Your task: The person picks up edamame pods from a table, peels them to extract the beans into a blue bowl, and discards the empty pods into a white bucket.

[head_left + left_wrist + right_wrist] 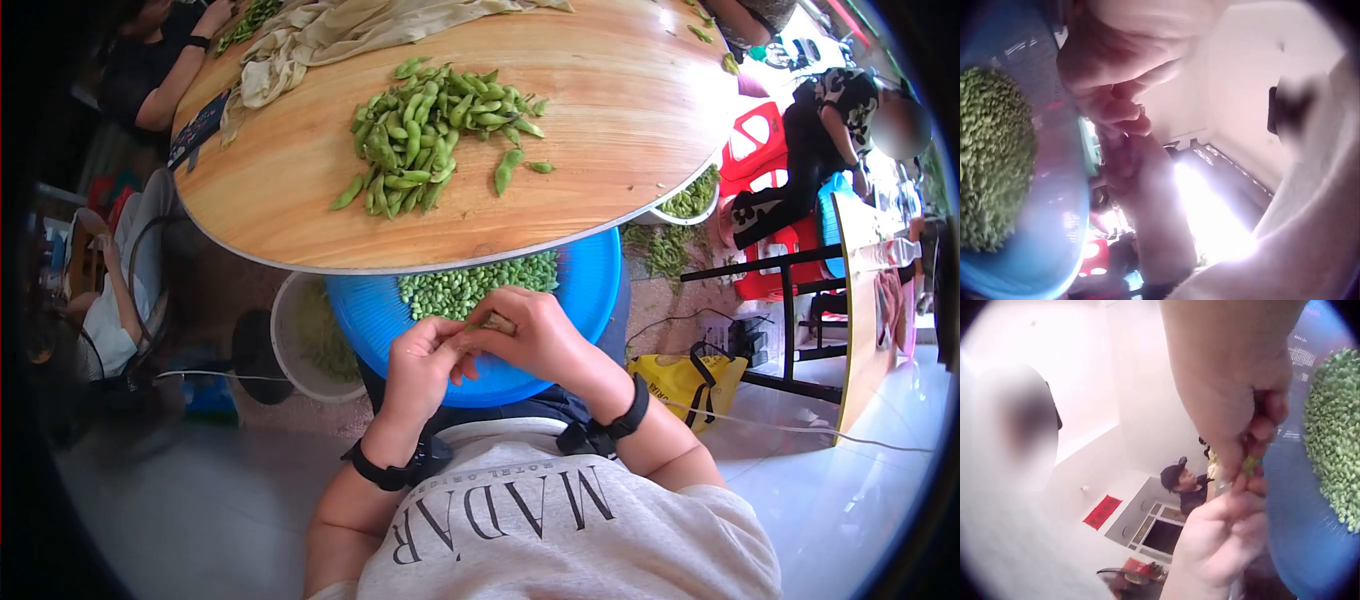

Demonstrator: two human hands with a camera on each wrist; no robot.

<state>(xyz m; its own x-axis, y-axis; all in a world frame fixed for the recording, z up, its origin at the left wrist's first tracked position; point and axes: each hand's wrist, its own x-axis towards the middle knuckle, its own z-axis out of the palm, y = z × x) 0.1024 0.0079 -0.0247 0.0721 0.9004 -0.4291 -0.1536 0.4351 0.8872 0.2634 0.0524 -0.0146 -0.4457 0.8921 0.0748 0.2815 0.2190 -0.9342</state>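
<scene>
The left hand (418, 362) pinches one end of a pod (494, 323), its fingers curled onto it. The right hand (540, 335) grips the other end, fingers clamped round it. The pod sits between them, above the basin (590, 290) of beans (470, 285). Beyond, a heap (430, 135) of pods lies on the bench (290, 200).

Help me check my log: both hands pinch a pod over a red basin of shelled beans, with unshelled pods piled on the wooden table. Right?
No: the head view shows the basin is blue, not red. The left hand and right hand do pinch a pod over its shelled beans, with unshelled pods piled on the wooden table.
</scene>
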